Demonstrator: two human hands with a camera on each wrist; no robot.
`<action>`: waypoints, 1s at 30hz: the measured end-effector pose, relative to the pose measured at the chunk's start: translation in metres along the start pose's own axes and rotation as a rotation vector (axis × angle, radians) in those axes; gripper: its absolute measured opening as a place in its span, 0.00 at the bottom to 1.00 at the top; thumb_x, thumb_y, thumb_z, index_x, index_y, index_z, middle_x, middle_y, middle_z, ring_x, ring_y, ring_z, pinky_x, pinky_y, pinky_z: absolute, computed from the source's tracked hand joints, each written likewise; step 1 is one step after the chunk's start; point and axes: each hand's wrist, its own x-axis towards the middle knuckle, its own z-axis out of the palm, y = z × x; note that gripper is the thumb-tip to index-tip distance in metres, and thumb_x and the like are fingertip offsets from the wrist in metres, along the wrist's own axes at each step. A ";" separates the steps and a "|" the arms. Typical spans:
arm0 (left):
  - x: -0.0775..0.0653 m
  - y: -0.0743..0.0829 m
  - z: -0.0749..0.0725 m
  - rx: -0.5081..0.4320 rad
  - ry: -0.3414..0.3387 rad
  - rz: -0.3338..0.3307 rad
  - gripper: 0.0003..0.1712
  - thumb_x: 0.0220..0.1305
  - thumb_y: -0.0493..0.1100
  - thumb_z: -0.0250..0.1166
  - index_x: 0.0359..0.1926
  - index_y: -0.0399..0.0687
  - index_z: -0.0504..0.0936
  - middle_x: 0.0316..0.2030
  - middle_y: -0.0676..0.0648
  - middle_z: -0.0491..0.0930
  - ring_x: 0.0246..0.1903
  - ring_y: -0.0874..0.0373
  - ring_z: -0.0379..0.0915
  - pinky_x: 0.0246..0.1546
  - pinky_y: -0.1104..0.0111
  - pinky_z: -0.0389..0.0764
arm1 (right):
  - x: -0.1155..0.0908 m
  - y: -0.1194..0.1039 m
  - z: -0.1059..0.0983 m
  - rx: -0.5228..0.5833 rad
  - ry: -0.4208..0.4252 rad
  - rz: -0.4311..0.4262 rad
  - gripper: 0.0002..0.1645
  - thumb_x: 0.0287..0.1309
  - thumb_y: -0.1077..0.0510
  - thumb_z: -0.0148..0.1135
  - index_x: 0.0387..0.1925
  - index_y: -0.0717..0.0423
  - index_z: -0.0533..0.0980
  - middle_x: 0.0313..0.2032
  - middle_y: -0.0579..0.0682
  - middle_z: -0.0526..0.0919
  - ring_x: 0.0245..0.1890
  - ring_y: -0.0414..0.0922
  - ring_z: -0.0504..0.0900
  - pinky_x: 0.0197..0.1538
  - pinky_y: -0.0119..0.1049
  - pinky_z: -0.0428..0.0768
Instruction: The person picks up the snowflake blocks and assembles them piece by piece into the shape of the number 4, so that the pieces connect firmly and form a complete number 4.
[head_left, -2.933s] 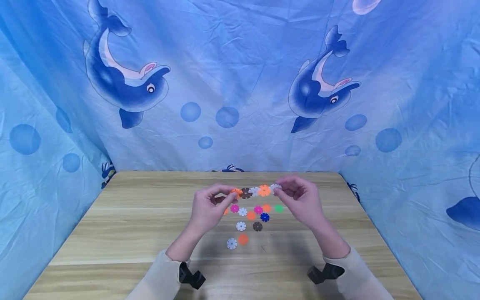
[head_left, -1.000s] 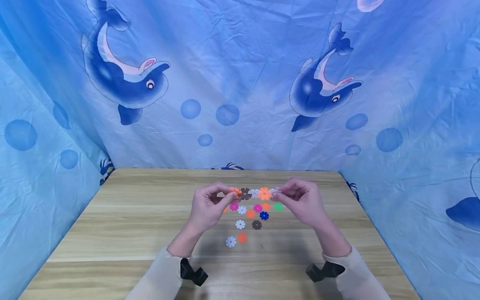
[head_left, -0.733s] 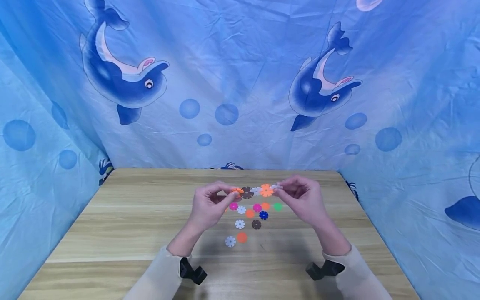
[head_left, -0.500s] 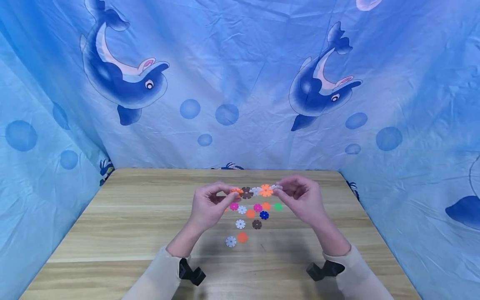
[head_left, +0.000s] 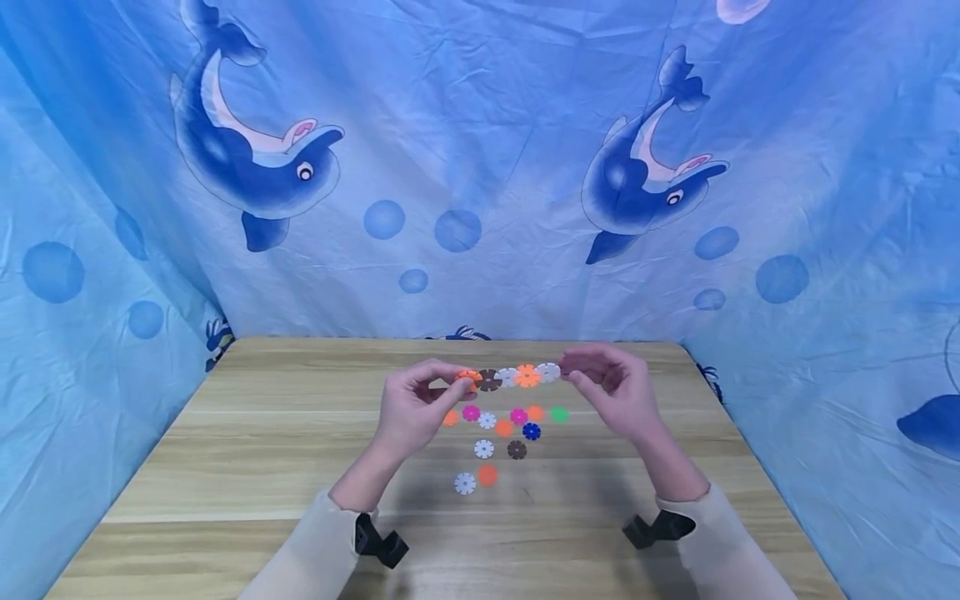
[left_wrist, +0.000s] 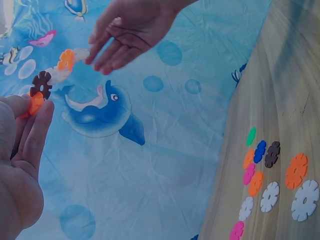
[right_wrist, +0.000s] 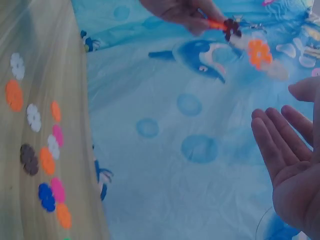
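Chain: five notched discs in a row, raised above the table; clock read in the head view, 12 at the far edge.
Order, 9 to 3 o'clock: orange end (head_left: 469,376), brown disc (head_left: 489,380), middle white (head_left: 507,377), second orange (head_left: 527,375), white end (head_left: 548,372).
Left hand (head_left: 411,411): at the chain's 9 o'clock, pinching the orange end between thumb and fingers.
Right hand (head_left: 618,392): at 3 o'clock, just beside the white end, fingers wide and holding nothing; the right wrist view shows a gap.
Weak joints: the chain looks borne from one end only, so a loose notch could sag or part, most likely near the pinch, where the overhang pulls hardest.
Knock risk: a sideways brush from the right hand could twist the white end or work it loose.
Drop risk: should the left pinch slip, the chain would probably land at 6 o'clock, among the loose discs, and scatter them.
Loose discs: twelve lie at the chain's 6 o'clock, green disc (head_left: 559,414) toward 4, blue disc (head_left: 532,431) toward 5.
Table (head_left: 262,467): wood-grained, beneath everything.
Curtain (head_left: 480,125): dolphin print, beyond 12.
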 end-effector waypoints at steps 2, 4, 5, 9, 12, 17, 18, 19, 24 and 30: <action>0.000 0.000 0.000 0.003 0.000 0.004 0.06 0.65 0.24 0.70 0.43 0.28 0.88 0.37 0.29 0.87 0.33 0.65 0.91 0.37 0.64 0.93 | -0.001 0.006 -0.002 -0.024 0.013 0.020 0.14 0.64 0.77 0.64 0.51 0.78 0.80 0.45 0.54 0.93 0.44 0.36 0.92 0.49 0.31 0.91; -0.001 0.001 0.000 0.010 0.002 0.009 0.07 0.65 0.24 0.70 0.44 0.28 0.88 0.36 0.29 0.87 0.32 0.65 0.91 0.37 0.64 0.93 | -0.002 0.011 -0.004 -0.063 0.027 0.055 0.13 0.64 0.76 0.65 0.51 0.74 0.81 0.44 0.59 0.92 0.44 0.35 0.91 0.49 0.30 0.91; -0.001 0.001 0.000 0.012 0.003 0.011 0.07 0.65 0.24 0.70 0.44 0.28 0.88 0.36 0.29 0.87 0.32 0.65 0.91 0.37 0.65 0.93 | -0.003 0.014 -0.005 -0.081 0.033 0.073 0.14 0.64 0.75 0.66 0.51 0.73 0.82 0.44 0.61 0.91 0.44 0.35 0.91 0.49 0.29 0.90; -0.001 0.002 0.000 0.012 0.006 0.008 0.08 0.64 0.24 0.70 0.44 0.28 0.88 0.36 0.29 0.87 0.32 0.65 0.91 0.36 0.64 0.93 | -0.006 0.027 -0.008 -0.153 0.060 0.164 0.14 0.64 0.73 0.69 0.51 0.68 0.84 0.44 0.68 0.89 0.43 0.33 0.89 0.49 0.26 0.89; -0.001 0.003 0.000 0.009 0.007 -0.005 0.08 0.65 0.24 0.70 0.44 0.28 0.88 0.36 0.29 0.86 0.32 0.65 0.91 0.36 0.62 0.93 | -0.009 0.038 -0.010 -0.245 0.076 0.253 0.13 0.65 0.68 0.71 0.51 0.65 0.85 0.45 0.65 0.90 0.42 0.33 0.87 0.49 0.24 0.87; -0.002 0.002 -0.001 0.016 0.009 0.006 0.07 0.65 0.25 0.70 0.44 0.28 0.88 0.35 0.30 0.86 0.31 0.64 0.91 0.36 0.61 0.93 | -0.015 0.058 -0.011 -0.430 0.060 0.363 0.12 0.67 0.60 0.72 0.50 0.58 0.87 0.44 0.56 0.91 0.42 0.39 0.87 0.50 0.33 0.90; -0.002 0.002 0.000 0.016 0.010 0.012 0.07 0.65 0.24 0.70 0.44 0.28 0.88 0.35 0.30 0.86 0.31 0.64 0.91 0.36 0.63 0.93 | -0.016 0.061 -0.011 -0.456 0.052 0.375 0.12 0.67 0.59 0.72 0.50 0.57 0.87 0.43 0.55 0.92 0.42 0.41 0.88 0.50 0.36 0.91; -0.002 0.002 0.000 0.014 0.011 0.019 0.07 0.65 0.24 0.70 0.44 0.28 0.88 0.35 0.30 0.86 0.31 0.65 0.91 0.36 0.64 0.93 | -0.017 0.065 -0.011 -0.475 0.041 0.384 0.11 0.68 0.59 0.72 0.50 0.56 0.87 0.43 0.54 0.92 0.42 0.42 0.88 0.50 0.38 0.91; -0.002 -0.001 0.001 -0.007 0.000 0.038 0.07 0.65 0.24 0.69 0.44 0.27 0.88 0.34 0.29 0.86 0.31 0.65 0.91 0.37 0.64 0.93 | -0.023 0.083 -0.011 -0.507 -0.003 0.409 0.11 0.65 0.61 0.73 0.49 0.57 0.87 0.40 0.53 0.92 0.40 0.46 0.89 0.47 0.39 0.91; -0.003 -0.001 0.002 -0.007 -0.005 0.023 0.07 0.65 0.24 0.70 0.44 0.29 0.88 0.35 0.30 0.86 0.31 0.64 0.91 0.37 0.64 0.93 | -0.031 0.101 -0.011 -0.529 -0.062 0.464 0.13 0.64 0.63 0.73 0.50 0.60 0.87 0.42 0.56 0.92 0.41 0.47 0.90 0.47 0.41 0.92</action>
